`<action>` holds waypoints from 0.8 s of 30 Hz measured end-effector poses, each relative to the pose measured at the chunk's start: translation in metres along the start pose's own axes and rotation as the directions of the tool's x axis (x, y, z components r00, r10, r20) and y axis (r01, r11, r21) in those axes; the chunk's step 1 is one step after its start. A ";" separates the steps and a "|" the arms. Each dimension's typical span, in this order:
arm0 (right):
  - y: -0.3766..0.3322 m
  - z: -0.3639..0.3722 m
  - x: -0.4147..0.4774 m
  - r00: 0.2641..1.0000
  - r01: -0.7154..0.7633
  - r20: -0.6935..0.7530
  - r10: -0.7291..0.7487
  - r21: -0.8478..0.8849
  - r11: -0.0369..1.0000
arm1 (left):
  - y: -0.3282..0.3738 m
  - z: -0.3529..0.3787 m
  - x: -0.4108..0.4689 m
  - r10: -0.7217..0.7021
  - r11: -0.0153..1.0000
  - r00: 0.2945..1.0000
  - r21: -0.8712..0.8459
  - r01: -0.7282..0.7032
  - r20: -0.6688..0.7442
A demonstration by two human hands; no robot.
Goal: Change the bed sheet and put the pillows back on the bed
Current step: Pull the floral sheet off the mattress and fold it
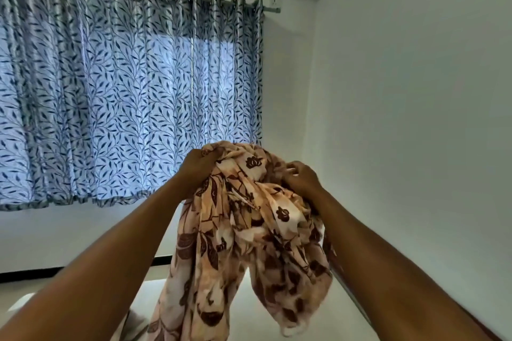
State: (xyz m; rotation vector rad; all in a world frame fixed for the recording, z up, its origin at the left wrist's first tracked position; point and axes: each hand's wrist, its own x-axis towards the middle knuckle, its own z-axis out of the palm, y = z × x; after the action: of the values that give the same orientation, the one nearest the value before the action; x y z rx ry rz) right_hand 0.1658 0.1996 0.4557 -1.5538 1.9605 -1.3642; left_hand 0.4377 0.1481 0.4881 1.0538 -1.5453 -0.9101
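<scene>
A bunched bed sheet (246, 232), cream and peach with dark brown flowers and leaves, hangs in front of me at chest height. My left hand (198, 167) grips its upper left folds. My right hand (300, 177) holds the upper right of the bundle with curled fingers. The sheet's loose ends trail down to the bottom edge of the view. A pale flat surface (249, 321) lies beneath it; I cannot tell whether it is the mattress. No pillows are in view.
A blue leaf-patterned curtain (124, 91) covers the window on the far wall. A plain white wall (415, 119) stands to the right. A dark skirting strip (33, 274) runs along the floor at left. A wall socket (275, 2) sits by the curtain rod's end.
</scene>
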 end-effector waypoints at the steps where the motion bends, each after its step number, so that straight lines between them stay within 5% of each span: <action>1: -0.001 -0.001 0.007 0.993 0.023 0.116 -0.030 0.054 0.998 | 0.003 0.008 0.002 -0.008 1.000 1.000 -0.017 0.008 0.000; 3: -0.010 0.005 0.010 0.931 0.078 0.349 -0.104 0.089 0.993 | 0.012 0.020 0.005 -0.002 0.998 1.000 -0.063 0.002 0.008; 5: -0.014 0.019 0.014 0.891 0.175 0.424 -0.163 0.011 0.984 | 0.019 0.030 0.010 0.000 0.995 1.000 -0.101 0.003 0.030; 11: -0.022 0.028 0.037 0.946 0.263 0.219 -0.240 -0.081 0.961 | 0.031 0.017 0.019 -0.008 0.988 0.997 -0.152 0.021 0.082; 17: -0.045 0.024 0.046 0.975 0.212 -0.116 -0.192 0.197 0.957 | -0.031 -0.045 0.044 -0.061 0.906 0.981 0.422 -0.023 0.185; 21: -0.061 0.032 0.051 0.971 0.221 -0.140 -0.193 0.229 0.948 | -0.063 -0.057 0.063 -0.048 0.828 0.983 0.558 -0.060 0.177; 24: -0.066 0.042 0.051 0.975 0.217 -0.103 -0.196 0.267 0.939 | -0.080 -0.054 0.066 0.126 0.798 0.979 0.570 -0.196 0.160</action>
State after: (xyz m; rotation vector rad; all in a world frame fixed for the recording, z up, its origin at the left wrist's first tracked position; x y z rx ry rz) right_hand 0.2156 0.1363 0.5031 -1.6270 1.5934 -1.7204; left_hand 0.4978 0.0575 0.4462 1.2817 -2.0503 -0.3712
